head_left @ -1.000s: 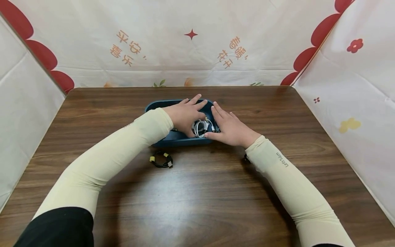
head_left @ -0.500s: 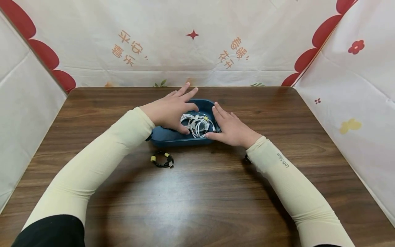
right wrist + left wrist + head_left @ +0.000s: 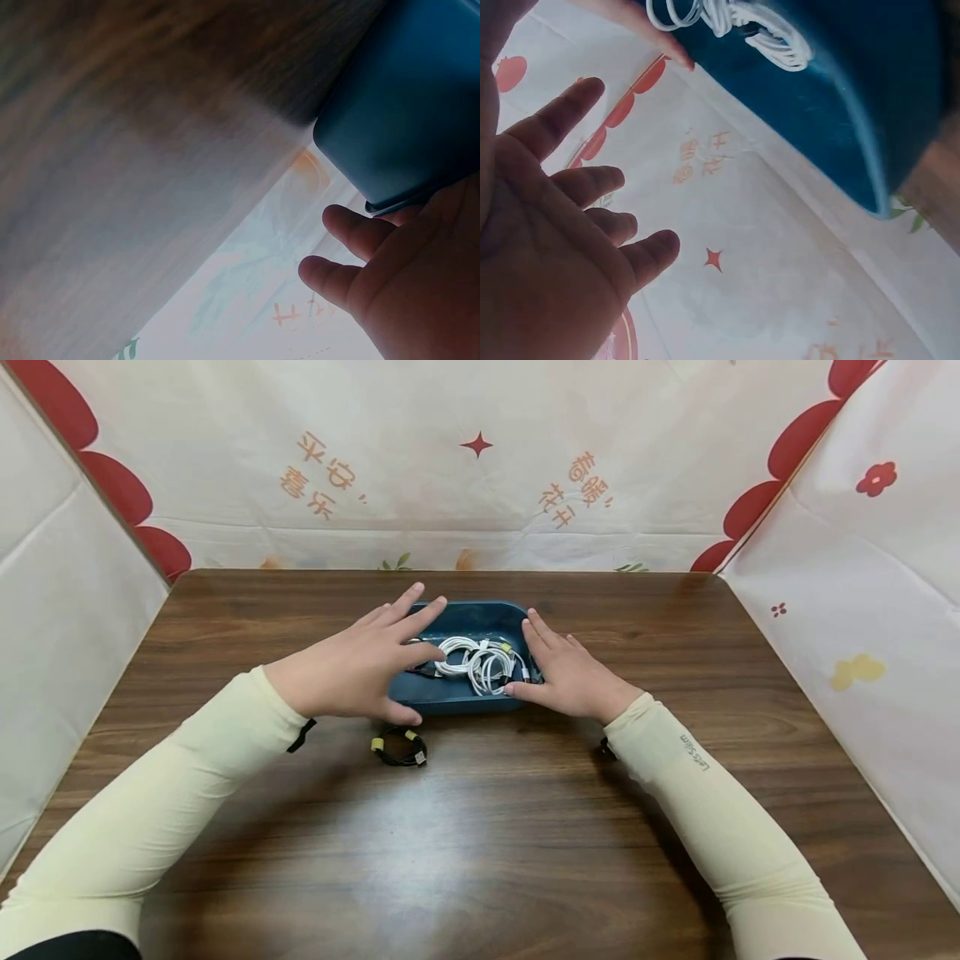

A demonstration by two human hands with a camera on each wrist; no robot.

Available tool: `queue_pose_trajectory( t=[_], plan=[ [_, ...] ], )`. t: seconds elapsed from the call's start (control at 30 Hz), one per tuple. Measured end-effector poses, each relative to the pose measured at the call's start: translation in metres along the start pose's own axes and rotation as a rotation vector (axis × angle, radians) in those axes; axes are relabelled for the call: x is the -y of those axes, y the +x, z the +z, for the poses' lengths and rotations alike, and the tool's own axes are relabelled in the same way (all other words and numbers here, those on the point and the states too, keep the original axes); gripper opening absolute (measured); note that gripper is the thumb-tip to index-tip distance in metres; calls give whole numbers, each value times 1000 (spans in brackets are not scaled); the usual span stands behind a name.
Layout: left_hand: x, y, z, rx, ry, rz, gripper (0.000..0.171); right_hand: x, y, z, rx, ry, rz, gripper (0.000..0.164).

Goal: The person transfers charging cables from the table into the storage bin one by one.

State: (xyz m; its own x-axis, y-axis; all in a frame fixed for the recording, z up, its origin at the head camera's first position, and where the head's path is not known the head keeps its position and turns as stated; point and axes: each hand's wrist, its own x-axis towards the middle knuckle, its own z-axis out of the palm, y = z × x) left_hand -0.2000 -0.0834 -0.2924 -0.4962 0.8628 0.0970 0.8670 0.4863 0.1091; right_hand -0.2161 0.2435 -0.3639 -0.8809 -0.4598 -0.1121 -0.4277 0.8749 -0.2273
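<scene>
A dark blue bin (image 3: pixel 450 705) stands near the back of the table, with coiled white cables (image 3: pixel 480 675) heaped toward its right half. Something black lies among them by the left hand. My left hand (image 3: pixel 356 670) is over the bin's left end, fingers spread, holding nothing; in the left wrist view its palm (image 3: pixel 555 240) faces the bin from a distance. At the right end, my right hand (image 3: pixel 573 672) rests on the bin with straight fingers along the end and the thumb at the front rim. In front lies a coiled black cable (image 3: pixel 381 759) with yellow bands.
The brown wooden table (image 3: pixel 480 843) carries the bin and the cable. Its back edge meets a white printed cloth (image 3: pixel 480 502), and cloth also hangs at the left and right sides.
My left hand has drawn back from inside the bin, moving left and toward me, fingers spread, uncovering the white cables. The right hand has stayed at the bin's right end.
</scene>
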Motion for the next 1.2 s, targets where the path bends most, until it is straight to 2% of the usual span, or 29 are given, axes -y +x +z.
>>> queue_pose_trajectory(
  t=[0.2,0.37,0.5,1.0,1.2],
  plan=[
    [-1,-25,12,-44,-56,56,65,0,-1,0,-3,10,-13,110],
    [-4,-34,24,11,-45,40,59,1,-2,-1,-3,16,-15,108],
    [-5,-37,32,46,2,11,57,1,-3,-1,-2,17,-15,107],
    [3,-38,60,128,22,-61,63,0,-2,-1,-1,4,-17,109],
    [3,-38,65,117,40,-57,55,1,0,0,0,10,-16,109]
  ],
)
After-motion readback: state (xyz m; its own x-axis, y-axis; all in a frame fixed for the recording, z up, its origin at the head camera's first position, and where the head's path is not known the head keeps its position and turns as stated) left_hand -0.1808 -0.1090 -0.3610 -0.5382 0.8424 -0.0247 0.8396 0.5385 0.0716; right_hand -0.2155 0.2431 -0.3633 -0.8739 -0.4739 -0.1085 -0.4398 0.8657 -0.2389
